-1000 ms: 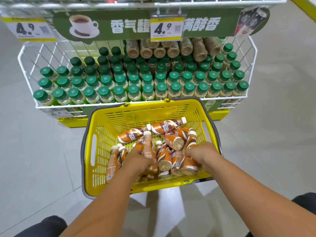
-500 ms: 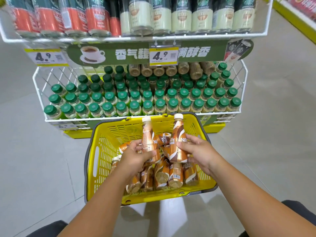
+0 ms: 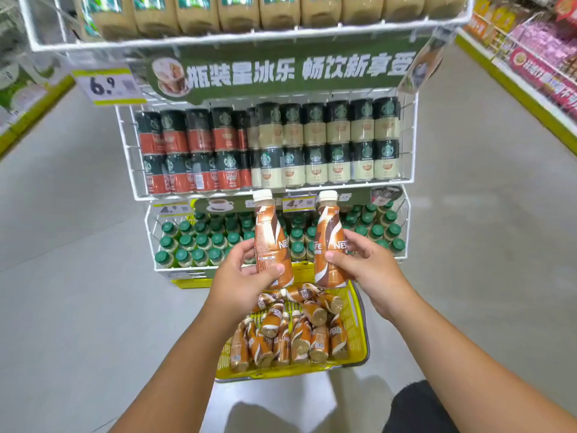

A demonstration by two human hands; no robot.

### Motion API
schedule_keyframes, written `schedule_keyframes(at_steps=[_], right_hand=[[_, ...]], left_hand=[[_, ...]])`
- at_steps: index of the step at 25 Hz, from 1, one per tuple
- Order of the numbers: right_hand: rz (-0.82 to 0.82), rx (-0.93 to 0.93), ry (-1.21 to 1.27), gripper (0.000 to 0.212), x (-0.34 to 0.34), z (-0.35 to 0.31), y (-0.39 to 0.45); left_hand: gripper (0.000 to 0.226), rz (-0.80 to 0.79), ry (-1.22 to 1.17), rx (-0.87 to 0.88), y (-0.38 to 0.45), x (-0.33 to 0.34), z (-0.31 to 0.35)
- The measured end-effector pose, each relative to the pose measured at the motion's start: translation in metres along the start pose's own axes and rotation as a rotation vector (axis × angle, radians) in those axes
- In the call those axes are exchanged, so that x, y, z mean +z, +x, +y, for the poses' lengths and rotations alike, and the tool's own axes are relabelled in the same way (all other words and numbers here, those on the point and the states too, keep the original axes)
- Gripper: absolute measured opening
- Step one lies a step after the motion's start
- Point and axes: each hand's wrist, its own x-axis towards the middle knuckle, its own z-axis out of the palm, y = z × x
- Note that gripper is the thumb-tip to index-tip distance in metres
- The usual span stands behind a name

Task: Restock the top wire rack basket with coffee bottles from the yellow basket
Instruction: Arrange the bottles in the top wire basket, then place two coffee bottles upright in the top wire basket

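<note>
My left hand (image 3: 242, 278) grips one brown coffee bottle (image 3: 268, 232) with a cream cap, held upright. My right hand (image 3: 367, 267) grips a second brown coffee bottle (image 3: 327, 235), also upright. Both bottles are raised above the yellow basket (image 3: 359, 307), which stands on the floor and holds several more brown bottles (image 3: 290, 332) lying on their sides. The wire rack basket (image 3: 237, 37) at the top of the frame shows a row of tan bottles behind its white rim; its inside is cut off by the frame edge.
Below that basket, a white wire tier (image 3: 409, 145) holds stacked coffee cans. The lowest tier (image 3: 150, 235) holds several green-capped bottles. A green sign (image 3: 299, 70) and a price tag (image 3: 109, 85) hang on the rack. Store shelves (image 3: 537, 57) line the right aisle.
Both hands have lifted a bottle each out of the yellow basket and raised them. The view has tilted up, bringing the can tier and the basket above it into sight.
</note>
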Motion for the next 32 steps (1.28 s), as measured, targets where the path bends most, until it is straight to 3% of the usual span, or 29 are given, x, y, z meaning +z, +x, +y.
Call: schedule_keyframes(at_steps=[9,15,20,28,32], right_hand=[[-0.063,-0.161,0.004,0.079,0.011,-0.303,-0.128],[-0.099,-0.292,-0.010,0.067,0.026,-0.456,-0.210],[-0.095,-0.383,-0.057,0.070,0.058,-0.526,-0.245],[-0.011,-0.426,-0.077,0.060,0.111,-0.561,-0.247],[0.013,-0.400,-0.082,0.076,0.115,-0.567,-0.231]], left_hand=[[0.072,0.017,0.001,0.148,-0.130,-0.051,0.305],[0.070,0.050,-0.014,0.252,-0.197,-0.086,0.445],[0.077,0.068,0.004,0.340,-0.226,-0.125,0.512],[0.074,0.058,0.051,0.403,-0.211,-0.178,0.549],[0.068,0.054,0.091,0.420,-0.192,-0.184,0.564]])
